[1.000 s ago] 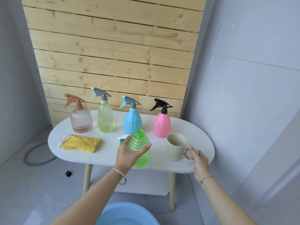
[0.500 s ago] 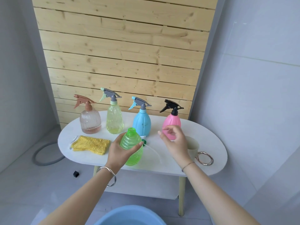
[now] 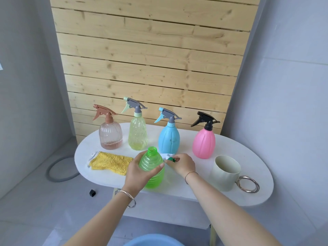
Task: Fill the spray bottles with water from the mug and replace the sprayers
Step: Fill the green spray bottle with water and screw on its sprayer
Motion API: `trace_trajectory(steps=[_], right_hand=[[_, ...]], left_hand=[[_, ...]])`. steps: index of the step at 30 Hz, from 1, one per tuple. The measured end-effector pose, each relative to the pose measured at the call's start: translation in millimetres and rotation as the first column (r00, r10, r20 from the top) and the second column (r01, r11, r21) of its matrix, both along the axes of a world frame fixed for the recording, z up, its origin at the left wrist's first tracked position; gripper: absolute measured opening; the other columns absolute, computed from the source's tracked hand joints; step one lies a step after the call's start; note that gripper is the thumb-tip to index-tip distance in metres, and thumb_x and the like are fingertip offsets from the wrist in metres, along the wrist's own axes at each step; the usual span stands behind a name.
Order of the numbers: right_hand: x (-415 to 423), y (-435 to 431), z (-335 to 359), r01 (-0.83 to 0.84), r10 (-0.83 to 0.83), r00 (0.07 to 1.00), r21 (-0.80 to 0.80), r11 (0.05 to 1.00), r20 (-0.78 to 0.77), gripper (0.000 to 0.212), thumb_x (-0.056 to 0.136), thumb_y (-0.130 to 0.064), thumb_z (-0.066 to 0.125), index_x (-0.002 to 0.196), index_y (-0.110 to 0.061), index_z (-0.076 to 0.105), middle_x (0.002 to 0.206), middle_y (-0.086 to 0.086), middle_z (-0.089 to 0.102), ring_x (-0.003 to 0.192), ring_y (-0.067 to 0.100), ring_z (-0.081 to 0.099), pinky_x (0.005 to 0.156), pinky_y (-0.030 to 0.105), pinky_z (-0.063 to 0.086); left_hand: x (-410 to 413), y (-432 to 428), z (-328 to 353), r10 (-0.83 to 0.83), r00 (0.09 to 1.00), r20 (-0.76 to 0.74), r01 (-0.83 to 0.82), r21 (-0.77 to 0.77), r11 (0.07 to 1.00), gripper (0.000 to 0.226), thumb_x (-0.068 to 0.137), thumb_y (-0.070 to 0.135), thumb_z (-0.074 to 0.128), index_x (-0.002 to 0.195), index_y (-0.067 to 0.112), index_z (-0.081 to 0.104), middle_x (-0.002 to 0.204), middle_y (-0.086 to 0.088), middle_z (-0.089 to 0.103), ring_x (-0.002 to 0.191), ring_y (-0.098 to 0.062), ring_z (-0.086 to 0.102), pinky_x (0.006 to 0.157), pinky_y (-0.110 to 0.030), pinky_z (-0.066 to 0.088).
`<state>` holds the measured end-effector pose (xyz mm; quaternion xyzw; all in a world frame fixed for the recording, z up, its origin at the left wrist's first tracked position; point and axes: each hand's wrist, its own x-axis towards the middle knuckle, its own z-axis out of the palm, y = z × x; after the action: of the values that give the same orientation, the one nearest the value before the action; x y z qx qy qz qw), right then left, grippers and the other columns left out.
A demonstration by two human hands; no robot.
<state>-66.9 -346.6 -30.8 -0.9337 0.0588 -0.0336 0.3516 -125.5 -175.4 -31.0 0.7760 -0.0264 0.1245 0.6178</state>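
Observation:
My left hand (image 3: 140, 172) grips a green ribbed bottle (image 3: 152, 167) that stands on the white table (image 3: 204, 190) with its neck uncapped. Just right of it, my right hand (image 3: 181, 164) closes its fingers on the green-and-white sprayer (image 3: 170, 157) lying on the table behind the bottle. A cream mug (image 3: 226, 173) with a metal ring handle stands to the right, apart from both hands. At the back stand several capped spray bottles: brown (image 3: 110, 134), yellow (image 3: 138, 134), blue (image 3: 169, 137) and pink (image 3: 204, 141).
A yellow cloth (image 3: 110, 162) lies on the table's left side. A blue basin (image 3: 152, 241) sits on the floor near me. A grey hose (image 3: 60, 172) and a small black block (image 3: 92, 193) lie on the floor at left. A wooden slat wall rises behind.
My right hand left the mug's handle, swung left across the table and came down onto the sprayer beside the green bottle. My left hand kept hold of the bottle.

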Motion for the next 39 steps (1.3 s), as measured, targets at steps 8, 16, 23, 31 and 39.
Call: trace_trajectory(steps=[8,16,23,31,39], right_hand=[[4.1,-7.0,-1.3,0.021,-0.036,0.995,0.158,0.987,0.091,0.021,0.079,-0.033,0.072,0.075,-0.012,0.071,0.062,0.006,0.057,0.062,0.018,0.046,0.059,0.029,0.035],[-10.8,-19.9,85.2,0.003,-0.178,0.976,0.809,0.587,0.125,0.026,0.086,-0.013,0.068,0.11,-0.005,0.063,0.091,0.001,0.069,0.082,0.014,0.067,0.088,0.025,0.048],[-30.0,-4.7,158.8,-0.303,-0.124,0.935,0.929,0.211,0.333,0.035,0.093,-0.003,0.056,0.127,-0.001,0.051,0.097,0.0,0.068,0.093,0.015,0.069,0.091,0.024,0.052],[-27.3,12.1,157.1,-0.325,-0.155,0.907,0.886,0.332,0.391,0.033,0.09,-0.003,0.061,0.122,-0.006,0.055,0.121,0.01,0.064,0.106,0.024,0.065,0.093,0.028,0.052],[-34.0,15.1,115.2,-0.313,0.173,0.95,0.764,0.564,0.261,0.017,0.083,0.003,0.066,0.09,-0.013,0.065,0.094,-0.001,0.066,0.093,0.01,0.062,0.092,0.022,0.049]], left_hand=[[4.2,1.4,-5.5,-0.011,1.0,0.008,0.011,0.032,0.999,0.056,0.063,0.037,0.089,0.112,0.026,0.063,0.1,0.014,0.07,0.092,0.009,0.06,0.075,-0.001,0.04],[6.5,-16.6,-0.9,-0.044,0.999,-0.006,0.044,0.025,0.999,0.05,0.065,0.028,0.089,0.1,0.039,0.055,0.095,0.013,0.069,0.083,0.015,0.06,0.071,0.0,0.04],[13.9,-36.6,-2.7,-0.099,0.994,-0.041,0.1,0.012,0.995,0.061,0.055,0.05,0.088,0.106,0.033,0.059,0.096,0.013,0.07,0.091,0.002,0.063,0.074,-0.006,0.042],[15.9,-39.2,-4.5,-0.109,0.993,-0.037,0.109,-0.002,0.994,0.069,0.052,0.058,0.083,0.11,0.031,0.059,0.097,0.013,0.069,0.093,0.0,0.063,0.073,-0.004,0.042],[17.7,-39.8,-5.8,-0.109,0.994,-0.028,0.109,-0.002,0.994,0.064,0.056,0.047,0.089,0.11,0.027,0.06,0.096,0.012,0.07,0.088,0.004,0.063,0.076,-0.007,0.044]])
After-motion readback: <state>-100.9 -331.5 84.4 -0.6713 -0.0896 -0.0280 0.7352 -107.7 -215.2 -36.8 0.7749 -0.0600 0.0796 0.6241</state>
